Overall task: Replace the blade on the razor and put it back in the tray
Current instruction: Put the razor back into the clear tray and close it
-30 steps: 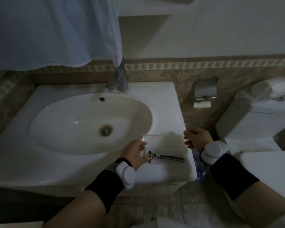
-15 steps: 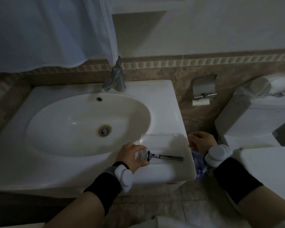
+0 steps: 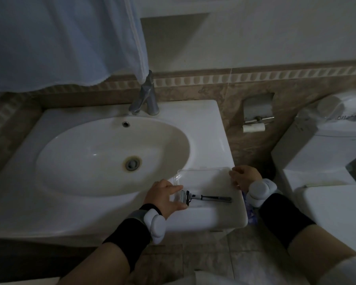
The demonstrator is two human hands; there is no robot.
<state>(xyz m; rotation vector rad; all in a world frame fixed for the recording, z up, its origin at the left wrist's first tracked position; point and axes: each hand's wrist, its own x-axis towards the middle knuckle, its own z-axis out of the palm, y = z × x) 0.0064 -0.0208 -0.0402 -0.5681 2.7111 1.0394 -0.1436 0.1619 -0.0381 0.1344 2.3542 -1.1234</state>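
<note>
— Where is the razor from where you stand?

— Lying in the clear tray at the sink's near right corner, head toward the left hand, handle pointing toward the right hand.

— Is anyone holding it?

— No. The left fingers are spread, grasping nothing, their tips just beside the razor head at the tray's edge. The right fingers are curled loosely at the tray's far side; I cannot tell if they touch it.

— So how far along is it?

— The razor sits in the tray. Whether its blade is new, I cannot tell; no loose blade shows.

— Any writing?

— Dark lettering on the toilet, well beyond the right fingers, too blurred to read.
</note>
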